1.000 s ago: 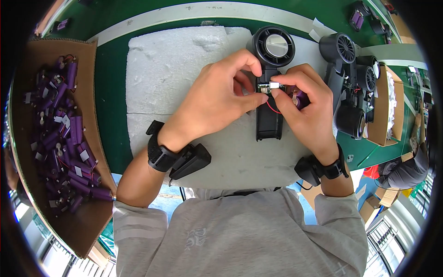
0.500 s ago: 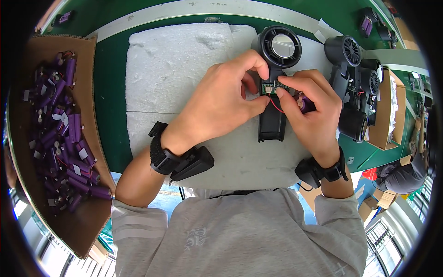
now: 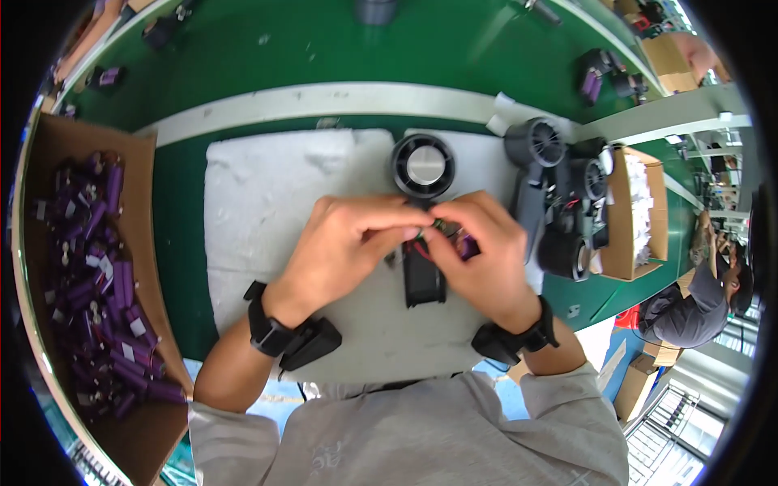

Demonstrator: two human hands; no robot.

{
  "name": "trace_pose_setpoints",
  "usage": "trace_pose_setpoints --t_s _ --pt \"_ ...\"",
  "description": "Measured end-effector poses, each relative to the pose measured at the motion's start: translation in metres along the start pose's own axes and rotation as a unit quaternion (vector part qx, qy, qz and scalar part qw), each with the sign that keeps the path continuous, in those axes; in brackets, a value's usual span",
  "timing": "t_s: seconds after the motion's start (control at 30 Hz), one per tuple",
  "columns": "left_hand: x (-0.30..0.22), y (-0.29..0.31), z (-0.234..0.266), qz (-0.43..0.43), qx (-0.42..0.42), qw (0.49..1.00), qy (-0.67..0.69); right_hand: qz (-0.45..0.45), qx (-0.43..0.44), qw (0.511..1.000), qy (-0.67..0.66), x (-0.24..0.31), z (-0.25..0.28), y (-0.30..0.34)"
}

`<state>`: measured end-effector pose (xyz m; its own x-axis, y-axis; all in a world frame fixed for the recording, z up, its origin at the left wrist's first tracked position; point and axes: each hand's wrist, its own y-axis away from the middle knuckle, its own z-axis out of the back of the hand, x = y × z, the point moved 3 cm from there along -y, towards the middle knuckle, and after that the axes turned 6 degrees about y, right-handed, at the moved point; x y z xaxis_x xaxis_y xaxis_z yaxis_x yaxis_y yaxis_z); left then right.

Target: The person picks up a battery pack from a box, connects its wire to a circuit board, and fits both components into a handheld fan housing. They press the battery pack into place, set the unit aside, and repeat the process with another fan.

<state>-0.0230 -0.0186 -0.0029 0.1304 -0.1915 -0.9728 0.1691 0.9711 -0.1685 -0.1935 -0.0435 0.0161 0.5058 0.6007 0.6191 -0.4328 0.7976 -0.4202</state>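
Observation:
A black handheld fan [image 3: 425, 287] lies on the foam pad, its round head away from me and its handle pointing toward me. Over the handle, a small green circuit board [image 3: 438, 224] is pinched between the fingertips of my left hand [image 3: 336, 243] and my right hand [image 3: 490, 251]. Both hands are closed, and blur and fingers hide most of the board. A red wire [image 3: 421, 248] runs beside it, just above the open handle. Partly covered by my right hand is a purple battery cell [image 3: 467, 245].
The white foam pad [image 3: 284, 178] rests on a green table [image 3: 182, 243]. At left stands a cardboard box [image 3: 146, 174] of purple battery cells. Several black fans [image 3: 535, 146] are grouped at right, beside a carton [image 3: 620, 215] with white contents. A person [image 3: 697, 312] sits at far right.
The view has shifted, showing more of the table beyond the pad. My left fingertips have closed in on the board, which now looks tilted between both hands.

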Motion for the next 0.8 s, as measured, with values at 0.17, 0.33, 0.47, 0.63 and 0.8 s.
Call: trace_pose_setpoints --t_s 0.17,0.33,0.47,0.63,0.8 --pt "-0.019 0.0 0.001 0.0 0.025 0.998 -0.06 -0.054 0.057 0.997 0.012 0.004 0.004 0.0" --pt "-0.021 -0.001 0.004 0.033 0.041 0.995 -0.081 -0.112 0.142 0.983 -0.021 0.007 0.007 -0.002" --pt "-0.014 -0.003 0.013 0.034 0.027 0.998 -0.054 -0.089 0.199 0.976 0.006 0.021 0.013 -0.011" --pt "-0.002 -0.009 0.033 -0.001 -0.007 0.999 -0.034 0.12 0.17 0.966 0.155 0.026 0.045 -0.072" --pt "-0.002 -0.005 0.039 0.017 0.013 0.999 -0.039 0.122 -0.034 0.965 0.231 0.048 0.112 -0.214"
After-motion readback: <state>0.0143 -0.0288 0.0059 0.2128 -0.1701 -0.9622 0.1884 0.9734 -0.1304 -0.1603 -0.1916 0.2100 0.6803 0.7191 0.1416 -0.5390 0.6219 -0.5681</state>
